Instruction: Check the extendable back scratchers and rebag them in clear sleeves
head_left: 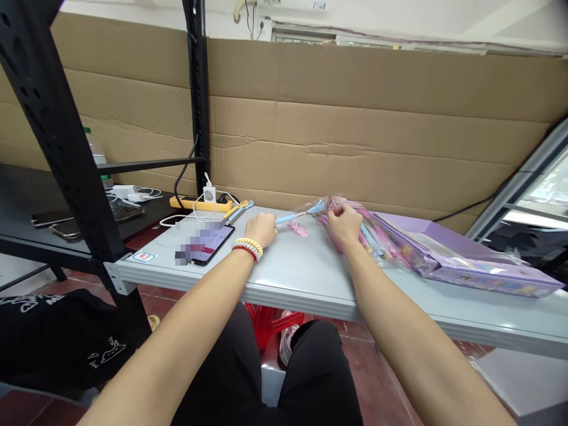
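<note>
My left hand (261, 229) is closed round the handle end of a light-blue back scratcher (316, 207) with a clawed tip, which lies in or against clear plastic wrap. Its claw points right, towards my right hand (344, 223). The fingers of that hand pinch clear plastic wrap (333, 202) at the near end of a pile of pink and blue wrapped sticks (373, 236); exactly what lies between the fingertips is partly hidden. A small pink label (297, 229) rests on the table between the hands. Left of my left hand lie more back scratchers (239, 208) with yellow and blue claws.
A purple open box (488, 278) stands on the right of the grey table (306, 284). On the left are a phone (215, 244), a yellow power strip (202, 205) and a white charger (209, 192). A black shelf post (66, 130) rises at the left; cardboard (377, 118) lines the back.
</note>
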`<state>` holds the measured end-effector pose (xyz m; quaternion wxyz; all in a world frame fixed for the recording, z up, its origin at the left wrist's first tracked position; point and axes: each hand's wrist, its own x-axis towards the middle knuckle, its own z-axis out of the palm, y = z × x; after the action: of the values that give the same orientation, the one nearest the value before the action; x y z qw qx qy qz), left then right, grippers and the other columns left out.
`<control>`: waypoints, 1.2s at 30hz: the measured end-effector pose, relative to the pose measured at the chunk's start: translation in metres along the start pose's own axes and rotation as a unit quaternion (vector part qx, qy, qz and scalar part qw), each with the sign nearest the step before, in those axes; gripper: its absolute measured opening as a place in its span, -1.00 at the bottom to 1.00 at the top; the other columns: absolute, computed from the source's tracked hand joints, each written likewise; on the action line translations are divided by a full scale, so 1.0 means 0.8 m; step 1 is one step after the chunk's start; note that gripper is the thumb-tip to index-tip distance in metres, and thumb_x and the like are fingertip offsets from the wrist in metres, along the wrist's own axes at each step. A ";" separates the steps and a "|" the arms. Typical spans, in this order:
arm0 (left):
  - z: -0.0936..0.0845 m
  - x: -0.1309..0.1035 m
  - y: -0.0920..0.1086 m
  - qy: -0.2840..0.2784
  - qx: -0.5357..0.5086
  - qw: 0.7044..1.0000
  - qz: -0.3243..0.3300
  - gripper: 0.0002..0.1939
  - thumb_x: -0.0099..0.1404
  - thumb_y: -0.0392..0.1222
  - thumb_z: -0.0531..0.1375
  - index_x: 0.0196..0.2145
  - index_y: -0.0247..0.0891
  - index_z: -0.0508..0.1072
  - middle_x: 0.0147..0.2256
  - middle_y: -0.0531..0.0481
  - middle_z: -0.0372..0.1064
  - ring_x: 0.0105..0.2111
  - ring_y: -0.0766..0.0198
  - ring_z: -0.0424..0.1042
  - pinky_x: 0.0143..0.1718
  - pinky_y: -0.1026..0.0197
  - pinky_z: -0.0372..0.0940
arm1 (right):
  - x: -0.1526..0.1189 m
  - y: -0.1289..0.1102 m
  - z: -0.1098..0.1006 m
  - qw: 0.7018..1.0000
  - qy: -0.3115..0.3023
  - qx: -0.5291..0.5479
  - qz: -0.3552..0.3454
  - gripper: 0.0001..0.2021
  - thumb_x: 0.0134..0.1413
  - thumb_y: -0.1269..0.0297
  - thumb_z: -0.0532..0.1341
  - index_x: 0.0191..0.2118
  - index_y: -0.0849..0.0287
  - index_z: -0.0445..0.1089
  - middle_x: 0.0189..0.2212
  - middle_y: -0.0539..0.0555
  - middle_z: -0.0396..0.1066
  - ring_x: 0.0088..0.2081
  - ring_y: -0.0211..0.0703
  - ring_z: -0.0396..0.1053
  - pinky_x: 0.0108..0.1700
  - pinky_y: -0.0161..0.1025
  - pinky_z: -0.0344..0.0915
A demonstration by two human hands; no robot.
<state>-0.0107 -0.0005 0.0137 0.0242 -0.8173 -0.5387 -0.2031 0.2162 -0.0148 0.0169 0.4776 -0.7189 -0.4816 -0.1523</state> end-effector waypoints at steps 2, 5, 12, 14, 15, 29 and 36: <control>0.001 0.000 0.000 0.001 -0.001 1.000 0.008 -0.69 0.23 -0.28 0.07 -0.10 -0.23 0.49 -0.20 -0.21 0.49 -0.14 0.06 0.48 -0.15 0.12 0.35 | 0.000 0.002 0.000 1.000 0.006 -0.026 0.005 -0.90 -0.05 0.28 0.13 -0.51 0.15 0.29 -0.46 0.11 0.43 -0.38 -0.10 0.31 -0.24 -0.21 0.18; 0.001 -0.001 0.000 0.003 0.000 1.000 0.016 -0.70 0.22 -0.27 0.08 -0.12 -0.21 0.50 -0.22 -0.19 0.50 -0.16 0.05 0.49 -0.17 0.11 0.36 | 0.000 0.004 -0.002 0.998 0.018 -0.061 0.009 -0.90 -0.05 0.28 0.11 -0.49 0.15 0.31 -0.39 0.15 0.45 -0.33 -0.05 0.33 -0.24 -0.20 0.18; 0.000 -0.002 0.000 0.001 0.003 1.000 0.021 -0.69 0.23 -0.28 0.07 -0.12 -0.22 0.50 -0.21 -0.20 0.50 -0.15 0.04 0.48 -0.16 0.11 0.35 | 0.005 0.010 -0.009 0.995 0.063 -0.053 0.049 -0.94 -0.08 0.31 0.10 -0.50 0.13 0.26 -0.42 0.13 0.43 -0.33 -0.05 0.33 -0.23 -0.20 0.17; 0.000 -0.002 0.000 -0.002 0.005 1.000 0.023 -0.69 0.23 -0.28 0.06 -0.11 -0.23 0.50 -0.21 -0.21 0.50 -0.15 0.04 0.48 -0.15 0.11 0.35 | 0.008 0.012 -0.010 0.995 0.073 -0.032 0.060 -0.95 -0.10 0.31 0.11 -0.51 0.11 0.23 -0.48 0.09 0.39 -0.37 -0.07 0.30 -0.23 -0.20 0.17; 0.000 -0.002 0.000 -0.003 0.006 1.000 0.024 -0.69 0.23 -0.28 0.06 -0.11 -0.23 0.50 -0.21 -0.21 0.50 -0.15 0.04 0.48 -0.16 0.11 0.35 | 0.009 0.014 -0.010 0.995 0.080 -0.020 0.061 -0.94 -0.12 0.31 0.12 -0.52 0.11 0.20 -0.50 0.07 0.37 -0.39 -0.09 0.28 -0.23 -0.21 0.16; 0.002 0.000 -0.001 -0.001 0.012 1.000 0.026 -0.69 0.23 -0.27 0.07 -0.11 -0.23 0.50 -0.23 -0.21 0.50 -0.17 0.05 0.49 -0.18 0.13 0.36 | 0.020 0.030 -0.010 0.982 0.156 0.079 0.076 -0.88 -0.15 0.38 0.19 -0.46 0.11 0.18 -0.54 0.00 0.31 -0.43 -0.14 0.26 -0.21 -0.19 0.21; 0.002 0.000 -0.001 0.001 0.015 0.999 0.029 -0.69 0.22 -0.28 0.06 -0.14 -0.23 0.51 -0.23 -0.19 0.50 -0.18 0.05 0.49 -0.20 0.13 0.36 | 0.023 0.035 -0.010 0.986 0.123 0.089 0.064 -0.91 -0.21 0.38 0.22 -0.44 0.17 0.37 -0.50 0.04 0.42 -0.38 -0.09 0.38 -0.14 -0.15 0.24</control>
<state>-0.0107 0.0002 0.0124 0.0429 -0.8321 -0.5175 -0.1951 0.2506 -0.0135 0.0182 0.6038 -0.6789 -0.3836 -0.1652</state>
